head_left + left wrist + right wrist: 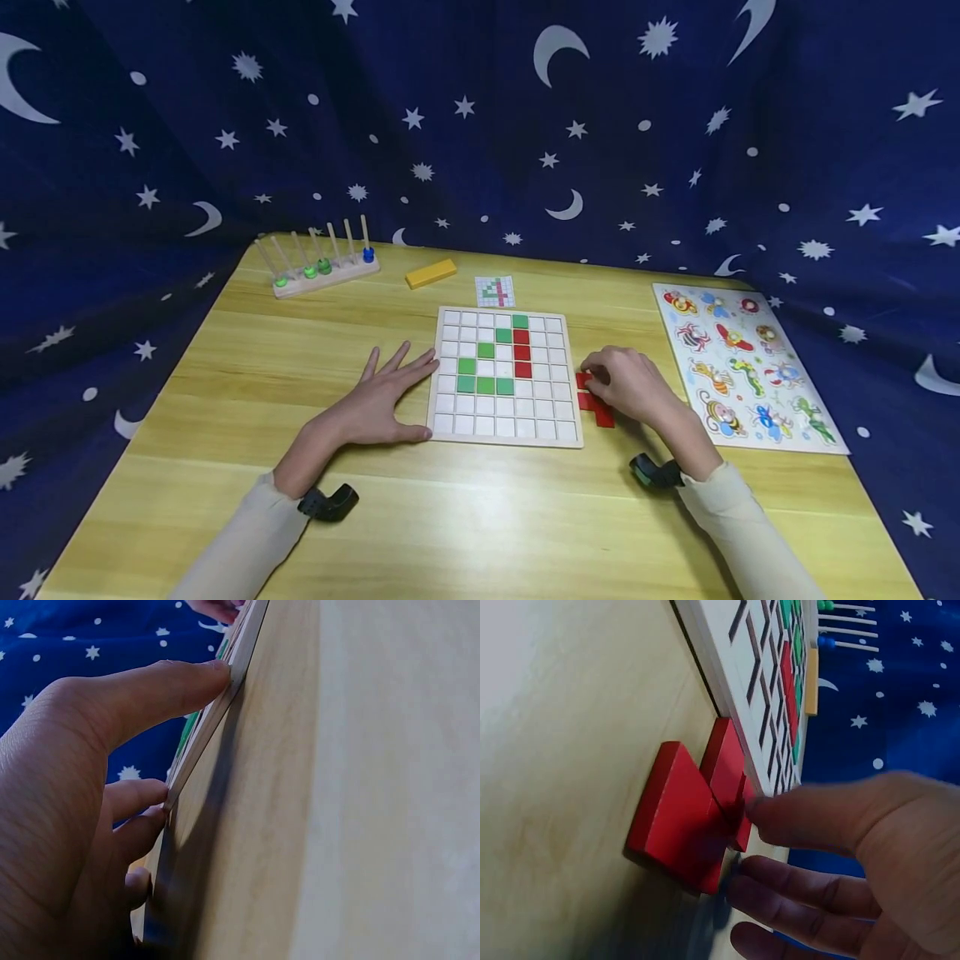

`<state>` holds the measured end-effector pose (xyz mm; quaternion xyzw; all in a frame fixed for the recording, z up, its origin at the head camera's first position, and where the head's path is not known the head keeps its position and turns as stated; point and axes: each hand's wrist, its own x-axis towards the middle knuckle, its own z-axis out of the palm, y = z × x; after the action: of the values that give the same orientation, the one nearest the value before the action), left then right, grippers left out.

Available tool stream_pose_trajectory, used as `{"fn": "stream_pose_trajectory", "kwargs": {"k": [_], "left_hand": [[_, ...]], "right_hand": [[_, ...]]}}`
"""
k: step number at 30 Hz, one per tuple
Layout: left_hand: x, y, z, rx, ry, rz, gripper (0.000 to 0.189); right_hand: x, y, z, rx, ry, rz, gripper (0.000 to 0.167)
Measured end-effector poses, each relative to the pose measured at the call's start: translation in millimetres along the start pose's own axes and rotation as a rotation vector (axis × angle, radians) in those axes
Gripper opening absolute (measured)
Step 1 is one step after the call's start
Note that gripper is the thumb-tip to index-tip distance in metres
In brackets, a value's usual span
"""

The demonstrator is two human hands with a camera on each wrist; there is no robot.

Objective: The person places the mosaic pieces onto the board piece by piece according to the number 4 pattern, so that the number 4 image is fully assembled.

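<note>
A wooden grid board point(506, 442) with white squares lies mid-table. Green tiles point(485, 386) and a column of red tiles point(522, 352) form a 4 on it. My left hand point(375, 404) is spread at the board's left edge, thumb and fingertips touching its side. Beyond the right edge, my right hand point(630, 383) is over loose red tiles point(604, 415). In the right wrist view its thumb point(802, 817) presses a small red tile point(742, 825) at the far side of the group, with the other fingers curled below. The index fingertip is hidden there.
Above the board lies a small pattern card point(495, 292) showing a 4. A yellow block point(431, 273) and a pegged bead stand point(326, 277) are at the back left. An insect puzzle board point(750, 367) lies at the right. A starry curtain point(480, 125) hangs behind the table.
</note>
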<state>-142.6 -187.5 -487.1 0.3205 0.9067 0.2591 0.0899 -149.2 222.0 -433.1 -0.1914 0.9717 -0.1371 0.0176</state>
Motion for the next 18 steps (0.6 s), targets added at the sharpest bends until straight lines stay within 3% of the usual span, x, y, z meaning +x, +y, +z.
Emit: {"fn": "stream_pose_trajectory", "kwargs": {"k": [13, 18], "left_hand": [[0.2, -0.1, -0.5, 0.000, 0.003, 0.006, 0.102], [0.5, -0.5, 0.0, -0.003, 0.009, 0.010, 0.102]], "right_hand": [[6.6, -6, -2, -0.015, -0.038, -0.039, 0.017], [12.4, -6, -4, -0.036, -0.026, -0.007, 0.020]]}}
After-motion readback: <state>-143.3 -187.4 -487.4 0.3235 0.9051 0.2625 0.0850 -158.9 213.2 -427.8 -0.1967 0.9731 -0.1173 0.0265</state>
